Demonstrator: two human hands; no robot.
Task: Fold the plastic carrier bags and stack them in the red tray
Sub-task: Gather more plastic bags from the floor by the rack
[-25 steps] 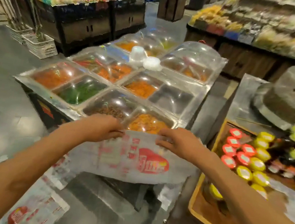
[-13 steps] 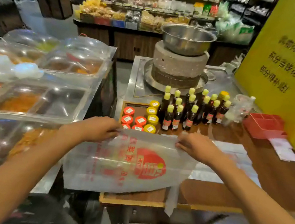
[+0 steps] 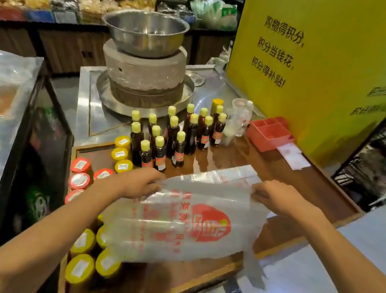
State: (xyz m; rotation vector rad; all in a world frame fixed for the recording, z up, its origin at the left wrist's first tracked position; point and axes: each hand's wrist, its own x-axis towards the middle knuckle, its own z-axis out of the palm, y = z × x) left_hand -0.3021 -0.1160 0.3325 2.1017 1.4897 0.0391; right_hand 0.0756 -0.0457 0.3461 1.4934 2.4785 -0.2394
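I see the wooden counter (image 3: 291,178) running from its raised near lip up to the yellow sign (image 3: 328,66) at the far right; a stone mill (image 3: 144,79) with a steel bowl (image 3: 144,32) on top sits at the far left of it; dark bottles (image 3: 176,133) with yellow caps stand in a cluster between the mill and me, and jars (image 3: 79,268) with yellow and red lids line the left edge. The bag (image 3: 186,224), clear with a red print, hangs over the near middle of the counter, its lower edge past the lip and over some jars; open wood lies beyond it toward the tray (image 3: 269,133), which sits well apart at the far right against the sign. My left hand (image 3: 139,183) pinches the bag's top left edge; my right hand (image 3: 277,199) pinches the top right edge.
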